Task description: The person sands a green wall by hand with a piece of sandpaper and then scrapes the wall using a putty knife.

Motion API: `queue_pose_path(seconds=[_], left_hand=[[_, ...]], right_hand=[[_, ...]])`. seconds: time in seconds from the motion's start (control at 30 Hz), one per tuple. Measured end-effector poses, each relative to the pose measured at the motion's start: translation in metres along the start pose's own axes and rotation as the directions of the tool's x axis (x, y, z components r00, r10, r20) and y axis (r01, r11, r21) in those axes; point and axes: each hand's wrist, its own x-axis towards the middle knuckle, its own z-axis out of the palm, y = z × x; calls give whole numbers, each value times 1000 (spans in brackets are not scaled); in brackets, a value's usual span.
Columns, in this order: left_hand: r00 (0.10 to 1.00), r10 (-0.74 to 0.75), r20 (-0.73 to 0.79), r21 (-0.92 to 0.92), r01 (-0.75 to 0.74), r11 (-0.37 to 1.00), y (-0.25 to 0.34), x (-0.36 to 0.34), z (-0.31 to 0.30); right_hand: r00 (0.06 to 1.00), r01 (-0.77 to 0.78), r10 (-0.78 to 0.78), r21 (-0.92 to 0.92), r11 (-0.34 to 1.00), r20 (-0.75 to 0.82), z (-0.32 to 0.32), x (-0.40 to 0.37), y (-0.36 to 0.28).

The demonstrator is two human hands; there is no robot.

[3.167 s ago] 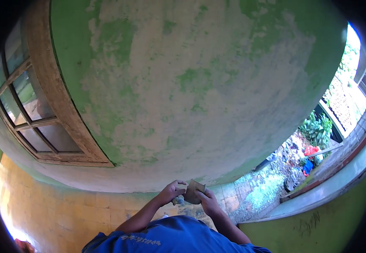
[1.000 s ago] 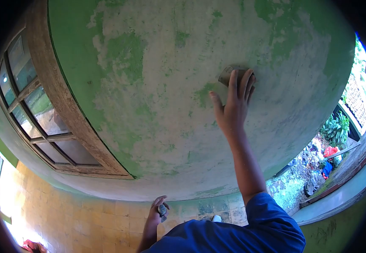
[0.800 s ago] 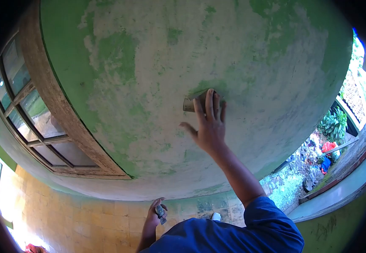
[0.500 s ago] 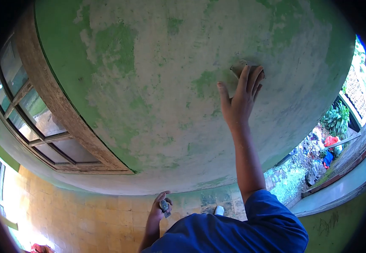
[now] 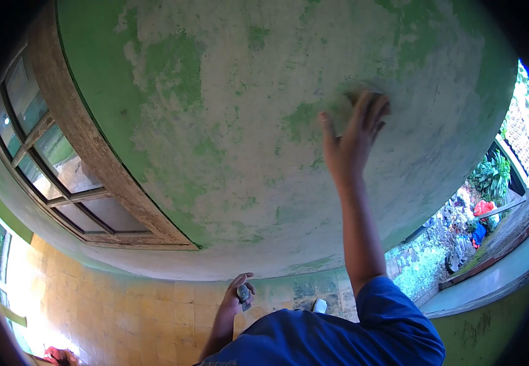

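On my feed, right hand (image 5: 351,149) is up on the wall (image 5: 240,122), right of centre in the upper half of the frame. Hand is spread: fingers pointing up, thumb out to the left, not curled round anything. Brown sheet (image 5: 354,96) sits under the fingertips, against the wall; mostly covered and blurred, so I can't make out its full outline. Right arm (image 5: 362,226) is stretched up from the blue shirt (image 5: 313,341), bottom centre.

Left hand (image 5: 232,297) is low, just left of centre, away from the right one. I see it curled round a small grey tool (image 5: 243,293), index finger sticking out to the right. Can't tell from here exactly what the tool is.

Wall is patchy, pale grey over green; one green patch lies just left of the right thumb. Window (image 5: 63,165) with worn wood frame, left side. Yellowish tile floor (image 5: 124,305), lower left; a white object (image 5: 320,305) on darker tiles, bottom centre. Red cloth (image 5: 60,355) at the lower left edge. Far right I get a plant (image 5: 491,175), a red bag (image 5: 484,208) below it, and a green low wall (image 5: 484,338) with dark scribbles in the lower right corner.
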Motion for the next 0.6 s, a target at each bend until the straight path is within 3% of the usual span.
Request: queue_pose_path(seconds=[0.13, 0.17, 0.23, 0.27, 0.4, 0.43, 0.5, 0.6], left_hand=[[999, -44, -6, 13, 44, 999, -3, 10, 0], [999, -46, 0, 16, 46, 999, -3, 13, 3], [998, -66, 3, 39, 66, 997, -2, 16, 7], [999, -46, 22, 25, 46, 999, 0, 18, 10], [1000, -23, 7, 4, 23, 1000, 1, 11, 2], [1000, -4, -1, -18, 4, 1000, -2, 9, -2], [999, -17, -40, -17, 16, 1000, -7, -2, -14], [992, -74, -105, -66, 67, 996, -17, -8, -37]], right_hand=[[928, 178, -208, 121, 976, 310, 11, -45, -53], [931, 169, -195, 110, 980, 310, 10, -47, -48], [846, 336, -309, 16, 942, 434, 6, -53, -41], [838, 269, -236, 5, 963, 491, -4, -44, -34], [986, 91, -66, -162, 983, 151, -15, -34, 61], [986, 94, -69, -162, 982, 155, -16, -37, 70], [994, -84, 90, -83, 993, 68, -10, -50, 81], [990, -49, 43, 42, 998, 132, 6, -96, 46]])
